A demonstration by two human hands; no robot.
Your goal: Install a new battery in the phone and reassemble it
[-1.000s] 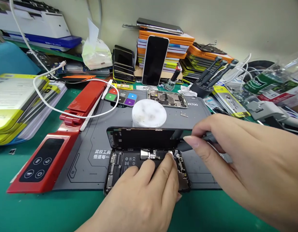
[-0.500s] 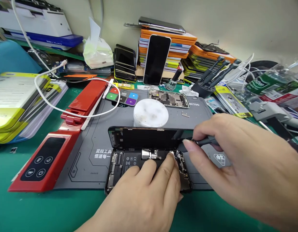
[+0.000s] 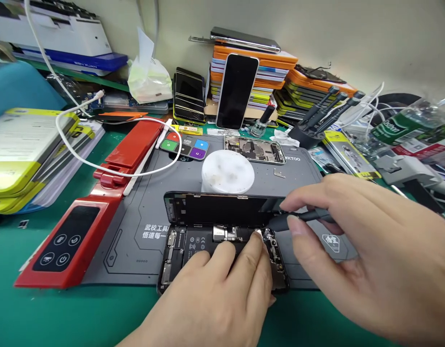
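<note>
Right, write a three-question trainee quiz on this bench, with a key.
1. Which hand holds the dark tool?
2. True or false: the left hand touches the opened phone.
3. Fill in: the white round block stands just beyond the phone's raised ___.

Key: 1. The right hand. 2. True. 3. Screen.

Both of the person's hands are bare.
</note>
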